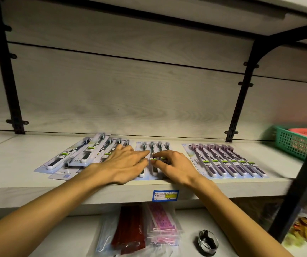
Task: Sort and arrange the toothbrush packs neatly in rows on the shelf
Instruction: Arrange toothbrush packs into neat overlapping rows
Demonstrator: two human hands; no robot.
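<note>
Toothbrush packs lie flat on the pale wooden shelf (12, 184). A loose heap of black-and-white packs (78, 156) sits at the left, some crossing each other. In the middle is a short row of black packs (155, 147). My left hand (125, 162) rests flat across the heap's right side and this row, fingers stretched out. My right hand (171, 164) lies on the row's right part, fingertips touching a pack near its green label. A tidy overlapping row of purple packs (226, 162) lies at the right, untouched.
A green plastic basket (289, 143) stands at the shelf's far right. Black metal brackets (241, 93) rise at both sides, and a dark post (301, 179) crosses the right foreground. A blue price label (165, 195) marks the shelf edge. Below lie bagged masks (130, 232) and a small glass jar (207, 242).
</note>
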